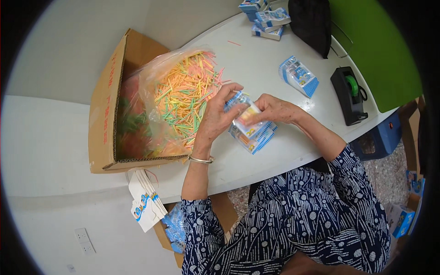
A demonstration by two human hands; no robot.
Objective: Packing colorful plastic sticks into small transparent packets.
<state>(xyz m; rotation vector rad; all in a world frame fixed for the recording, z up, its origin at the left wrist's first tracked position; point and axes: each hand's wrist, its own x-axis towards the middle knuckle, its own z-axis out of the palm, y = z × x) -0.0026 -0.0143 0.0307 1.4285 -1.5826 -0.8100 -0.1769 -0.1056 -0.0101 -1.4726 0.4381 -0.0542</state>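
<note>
My left hand (216, 113) and my right hand (274, 109) are both closed on a small blue-and-clear plastic packet (250, 124), one on each side. Pinkish and yellow contents show through its clear part. Beneath it, another blue-and-white packet (259, 145) lies on the white table (238, 172), partly covered by the held one. Just left of my left hand, a heap of thin pink, orange, yellow and green sticks (185, 96) spills from a clear plastic bag (153, 85) in a cardboard carton (101, 119) tipped on its side.
Right of my hands lie a blue-and-white packet (299, 77) and a black tape dispenser (346, 98) with green tape. Small blue-and-white boxes (270, 20) and a black cloth item (310, 23) sit at the back. Folded white cartons (145, 199) stick out by the table's left edge.
</note>
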